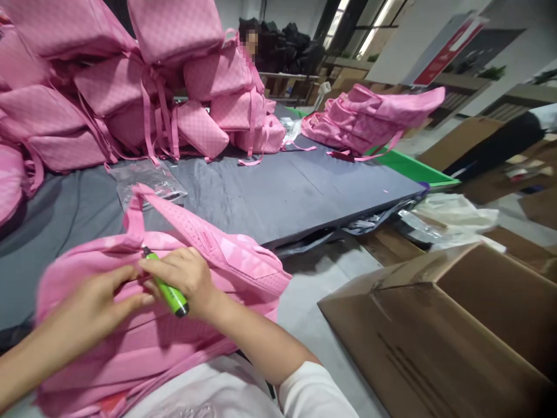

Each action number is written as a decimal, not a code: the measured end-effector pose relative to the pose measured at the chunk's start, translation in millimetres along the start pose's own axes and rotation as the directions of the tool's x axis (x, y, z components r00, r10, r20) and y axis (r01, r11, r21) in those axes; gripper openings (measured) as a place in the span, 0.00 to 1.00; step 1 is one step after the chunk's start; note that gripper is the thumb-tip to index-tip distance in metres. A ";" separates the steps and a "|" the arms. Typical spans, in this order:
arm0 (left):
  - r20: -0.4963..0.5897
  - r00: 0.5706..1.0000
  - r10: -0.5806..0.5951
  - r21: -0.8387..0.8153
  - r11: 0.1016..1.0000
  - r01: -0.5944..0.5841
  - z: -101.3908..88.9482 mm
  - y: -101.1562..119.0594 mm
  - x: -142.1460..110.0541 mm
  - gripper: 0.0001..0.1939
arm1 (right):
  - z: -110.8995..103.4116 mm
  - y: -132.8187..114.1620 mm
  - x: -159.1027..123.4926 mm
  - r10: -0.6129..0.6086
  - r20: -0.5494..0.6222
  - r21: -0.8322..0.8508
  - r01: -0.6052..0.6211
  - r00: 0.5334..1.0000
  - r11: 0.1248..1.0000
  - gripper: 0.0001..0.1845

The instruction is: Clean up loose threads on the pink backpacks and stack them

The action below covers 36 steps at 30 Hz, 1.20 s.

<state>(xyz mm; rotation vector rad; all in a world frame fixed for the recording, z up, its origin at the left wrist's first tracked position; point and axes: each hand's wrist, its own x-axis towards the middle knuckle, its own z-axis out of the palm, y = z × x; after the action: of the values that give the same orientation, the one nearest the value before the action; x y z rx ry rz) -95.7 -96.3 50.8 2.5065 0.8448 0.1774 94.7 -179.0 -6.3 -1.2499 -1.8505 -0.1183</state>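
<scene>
A pink backpack (143, 331) lies in front of me at the near edge of the table, its padded strap (195, 232) folded over the top. My right hand (185, 276) is closed around a lime-green, pen-shaped tool (174, 297) with black ends. The tool slants across the bag, its thin dark tip by the seam near the strap's base. Close beside it, my left hand (107, 299) pinches the backpack's fabric between thumb and fingers. What lies right under the fingertips is partly hidden.
Pink bags (174, 35) are stacked high along the table's (287, 191) far left, with more pink bags (361, 116) at its far right. A clear plastic bag (150, 183) lies nearer. An open cardboard box (391, 325) stands on the floor at right. A person (250, 43) is behind the stack.
</scene>
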 end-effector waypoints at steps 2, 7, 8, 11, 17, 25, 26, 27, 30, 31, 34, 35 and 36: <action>0.053 0.999 0.013 -0.036 0.999 -0.011 8.4 -12.9 15.0 0.24 | 17.1 16.7 -9.9 0.017 0.038 -0.037 -0.016 0.999 0.999 0.14; -0.259 0.946 0.193 0.385 0.919 -0.082 7.9 -39.1 32.1 0.23 | 40.8 39.8 -21.8 0.060 0.049 -0.109 -0.054 0.997 0.993 0.14; -0.265 0.938 0.224 0.463 0.883 -0.080 6.3 -41.3 34.9 0.26 | 42.3 39.3 -21.8 0.059 0.050 -0.114 -0.053 0.997 0.992 0.14; -0.157 0.966 0.205 0.577 0.813 -0.079 6.5 -46.4 52.8 0.39 | 46.9 31.5 -22.1 0.064 0.079 -0.109 -0.055 0.995 0.992 0.16; -0.046 0.975 0.215 0.505 0.847 -0.163 22.1 -68.8 98.7 0.49 | 52.0 16.5 -32.5 0.174 0.055 -0.014 -0.173 0.983 0.985 0.12; 0.003 0.974 0.226 0.539 0.820 -0.192 28.5 -41.0 77.7 0.54 | 40.2 29.4 -40.9 0.282 -0.022 0.266 -0.266 0.959 0.926 0.21; 0.019 0.979 0.204 0.548 0.816 -0.181 30.3 -37.5 79.2 0.55 | 42.7 31.0 -43.4 0.357 -0.040 0.277 -0.333 0.933 0.901 0.22; 0.025 0.983 0.181 0.557 0.814 -0.164 32.5 -35.4 81.9 0.56 | 44.9 32.2 -46.0 0.421 -0.047 0.290 -0.391 0.906 0.873 0.23; 0.016 0.993 0.119 0.580 0.807 -0.105 38.7 -35.3 91.4 0.58 | 43.9 36.4 -49.8 0.436 -0.030 0.338 -0.401 0.899 0.851 0.18; 0.019 0.994 0.106 0.581 0.808 -0.097 40.1 -35.9 94.0 0.58 | 40.4 38.6 -48.5 0.383 -0.016 0.332 -0.357 0.923 0.873 0.15; 0.056 0.993 0.106 0.565 0.816 -0.119 41.2 -36.8 98.3 0.54 | 24.0 46.8 -36.3 0.220 0.089 0.229 -0.235 0.971 0.945 0.13; 0.064 0.992 0.108 0.561 0.818 -0.126 40.9 -36.7 98.7 0.52 | 17.6 49.3 -30.7 0.196 0.150 0.192 -0.223 0.969 0.956 0.14; 0.069 0.992 0.108 0.559 0.819 -0.128 40.4 -36.5 98.9 0.51 | 11.4 51.1 -25.2 0.188 0.218 0.168 -0.227 0.958 0.959 0.14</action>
<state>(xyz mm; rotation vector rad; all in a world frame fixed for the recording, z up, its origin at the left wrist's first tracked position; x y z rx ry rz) -25.2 -28.3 -5.3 3.1096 0.8147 -0.0963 131.0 -165.9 -49.8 -1.3507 -1.8348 0.3048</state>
